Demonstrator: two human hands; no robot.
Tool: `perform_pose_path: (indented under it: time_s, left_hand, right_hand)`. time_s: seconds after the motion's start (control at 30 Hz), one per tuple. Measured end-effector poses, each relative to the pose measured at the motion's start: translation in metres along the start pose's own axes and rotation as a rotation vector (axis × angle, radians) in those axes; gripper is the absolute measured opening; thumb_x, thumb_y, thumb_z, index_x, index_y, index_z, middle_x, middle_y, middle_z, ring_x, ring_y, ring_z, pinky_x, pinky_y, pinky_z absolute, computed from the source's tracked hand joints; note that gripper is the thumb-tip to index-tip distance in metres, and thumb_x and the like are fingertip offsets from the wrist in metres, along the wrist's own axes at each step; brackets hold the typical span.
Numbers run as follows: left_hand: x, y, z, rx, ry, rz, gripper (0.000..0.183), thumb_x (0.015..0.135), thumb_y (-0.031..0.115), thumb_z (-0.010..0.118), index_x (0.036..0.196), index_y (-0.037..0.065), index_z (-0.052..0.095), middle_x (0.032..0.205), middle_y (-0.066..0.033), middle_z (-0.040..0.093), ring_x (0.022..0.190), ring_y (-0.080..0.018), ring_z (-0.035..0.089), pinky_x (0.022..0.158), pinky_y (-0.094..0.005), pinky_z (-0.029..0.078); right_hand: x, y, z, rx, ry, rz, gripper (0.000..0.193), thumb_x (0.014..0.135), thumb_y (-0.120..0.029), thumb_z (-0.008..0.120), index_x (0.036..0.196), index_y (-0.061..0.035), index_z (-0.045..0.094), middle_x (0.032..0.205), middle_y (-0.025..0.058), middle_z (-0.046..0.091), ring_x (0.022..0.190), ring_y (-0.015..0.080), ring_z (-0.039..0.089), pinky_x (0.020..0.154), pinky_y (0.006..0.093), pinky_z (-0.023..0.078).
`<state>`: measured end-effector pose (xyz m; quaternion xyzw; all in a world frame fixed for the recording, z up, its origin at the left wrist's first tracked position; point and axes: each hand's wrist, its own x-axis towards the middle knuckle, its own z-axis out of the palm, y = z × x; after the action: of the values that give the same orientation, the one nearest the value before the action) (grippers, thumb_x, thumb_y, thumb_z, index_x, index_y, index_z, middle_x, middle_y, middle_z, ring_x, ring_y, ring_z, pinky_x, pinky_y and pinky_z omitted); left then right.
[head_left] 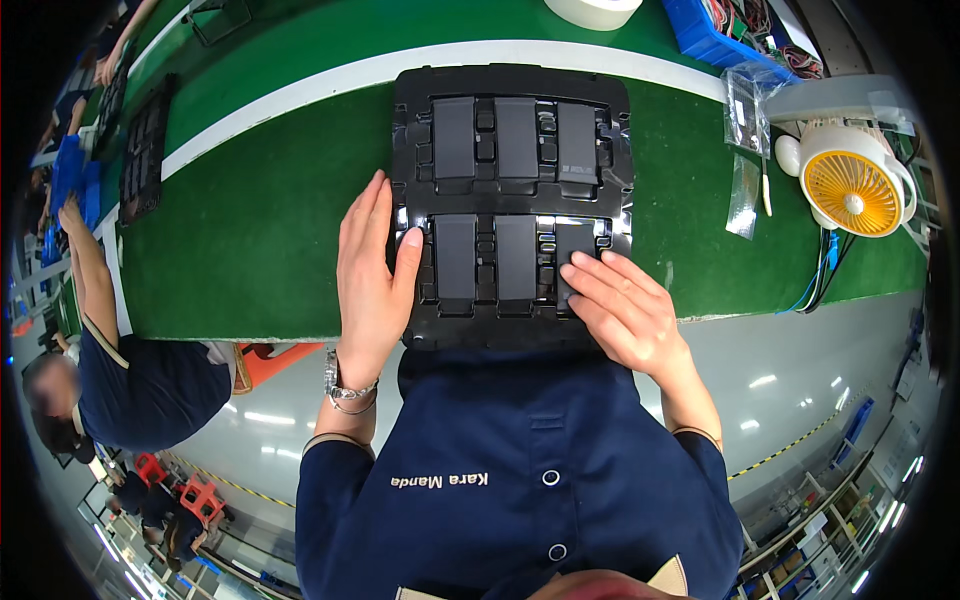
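Black tray (pixel 490 332) of six dark blocks (pixel 516 140), laid at twelve o'clock.
Probably light, springy, slick; best held by opposite rims. The nine-o'clock rim (pixel 402 140) is met by the left hand (pixel 372 275), thumb apart; the four-o'clock block (pixel 575 238) is touched by the right hand (pixel 632 318), whether pinched cannot be told. Green table (pixel 250 250) beneath; fan (pixel 853 200) at two, grey floor (pixel 790 365) at four.

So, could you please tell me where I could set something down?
The green tabletop looks bare between the left hand and the far-left black tray, and between the central black plastic tray and clear plastic bags. It is crowded at upper right, around the blue plastic bin and white-and-yellow fan.
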<state>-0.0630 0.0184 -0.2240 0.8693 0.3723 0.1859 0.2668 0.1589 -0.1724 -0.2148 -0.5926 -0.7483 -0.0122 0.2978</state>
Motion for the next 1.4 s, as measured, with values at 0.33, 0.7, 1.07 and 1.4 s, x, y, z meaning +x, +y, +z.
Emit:
perform_pose_path:
  time_s: [0.33,0.7,1.07,1.4]
  left_hand:
    - [-0.001,0.019,-0.022,-0.798,-0.049,-0.357,0.064,0.089,0.001,0.061,0.148,0.001,0.035,0.111,-0.0112,0.069,0.094,-0.0111,0.064,0.080,-0.0228,0.050]
    - [0.035,-0.096,-0.091,-1.136,0.197,-0.293,0.049,0.097,0.007,0.055,0.143,-0.002,0.042,0.135,-0.0123,0.057,0.116,-0.0168,0.059,0.100,-0.0278,0.046]
    - [0.057,-0.204,-0.122,-0.719,0.156,-0.433,0.046,0.097,0.016,0.058,0.140,0.002,0.048,0.133,-0.0134,0.058,0.119,-0.0185,0.057,0.101,-0.0318,0.044]
    - [0.085,-0.035,-0.075,-0.541,-0.001,-0.097,0.033,0.101,0.024,0.049,0.123,0.002,0.060,0.106,-0.0079,0.069,0.099,-0.0152,0.065,0.081,-0.0266,0.049]
  right_hand:
    - [0.017,0.012,-0.024,0.100,0.097,0.121,0.023,0.074,-0.011,0.071,0.094,-0.0017,0.066,0.108,0.0136,0.070,0.106,0.0309,0.066,0.095,0.0465,0.048]
    - [0.039,0.019,-0.016,0.122,0.260,0.182,0.021,0.072,0.007,0.065,0.091,-0.0003,0.065,0.095,0.0117,0.070,0.083,0.0274,0.067,0.074,0.0369,0.052]
    - [0.109,0.031,0.023,0.038,-0.009,0.107,0.034,0.074,-0.005,0.072,0.105,-0.0018,0.058,0.106,0.0109,0.062,0.101,0.0285,0.059,0.086,0.0401,0.048]
    - [0.159,0.047,0.061,-0.280,-0.030,-0.179,0.018,0.070,-0.010,0.065,0.085,-0.0021,0.058,0.077,0.0092,0.058,0.080,0.0255,0.059,0.090,0.0406,0.047]
